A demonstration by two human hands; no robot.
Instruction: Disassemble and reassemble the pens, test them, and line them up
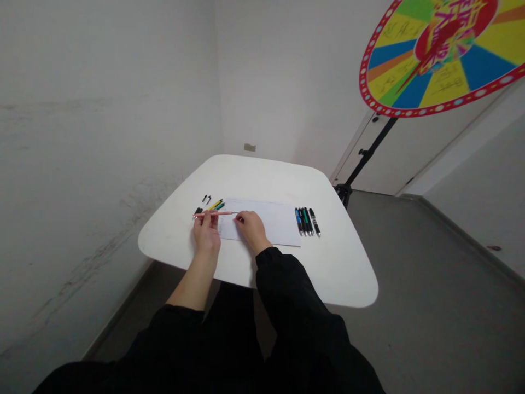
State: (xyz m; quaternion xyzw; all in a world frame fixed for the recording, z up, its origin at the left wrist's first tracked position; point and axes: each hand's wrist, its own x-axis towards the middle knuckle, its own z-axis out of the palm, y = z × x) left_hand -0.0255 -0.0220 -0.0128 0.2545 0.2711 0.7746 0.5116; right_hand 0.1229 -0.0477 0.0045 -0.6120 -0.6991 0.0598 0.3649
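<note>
- Head view: left hand (206, 232), left of frame centre, has its fingers gripping the pink pen (221, 213); pen lies crosswise over the left part of the paper (279, 221).
- Right hand (251, 227), frame centre, over the paper; fingers curled in by the pen's thin dark end, can't tell if they grip anything.
- Pen held roughly level, probably so that thin end faces the right fingers.
- Row of pens (307, 220) right of the paper, side by side, tips toward the bottom; likely lined up to stay sorted and reachable.
- Yellow pen (215, 204) and small black parts (204, 198) just beyond the left hand, upper left of the paper.
- Counter (340, 262): near edge runs under both forearms; left edge fairly close to the left hand. More room toward the far edge and lower right.
</note>
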